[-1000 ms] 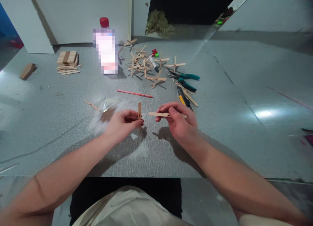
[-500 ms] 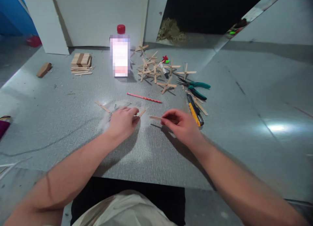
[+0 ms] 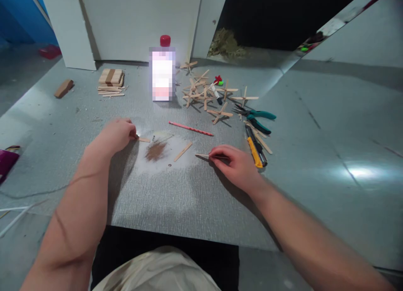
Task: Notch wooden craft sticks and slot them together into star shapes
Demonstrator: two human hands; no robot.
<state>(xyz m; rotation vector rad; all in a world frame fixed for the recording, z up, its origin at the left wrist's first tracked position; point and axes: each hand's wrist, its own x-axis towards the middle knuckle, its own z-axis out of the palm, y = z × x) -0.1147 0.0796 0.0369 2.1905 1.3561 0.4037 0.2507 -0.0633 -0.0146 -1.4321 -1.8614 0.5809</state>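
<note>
My left hand (image 3: 117,133) has its fingers closed on the left end of a flat wooden craft stick (image 3: 144,140), low over the table. On the right, my right hand (image 3: 234,161) pinches another craft stick (image 3: 201,156), seen nearly edge-on, its free end pointing left. Between the hands a third craft stick (image 3: 183,151) lies slanted on the table. Left of it, a brown smudge of dust (image 3: 156,150) covers a pale patch of the table (image 3: 157,198). A red pencil (image 3: 191,128) lies just beyond.
Crossed craft-stick pieces (image 3: 204,92) cluster at the back, beside a red-capped bottle (image 3: 163,77) with its body blurred. Teal-handled pliers (image 3: 256,117) and a yellow-black utility knife (image 3: 255,147) lie at right. A banded craft-stick bundle (image 3: 111,78) sits back left.
My left hand has moved left, leaving the slanted craft stick on the table and taking hold of another one. My right hand still holds its stick, now turned more edge-on.
</note>
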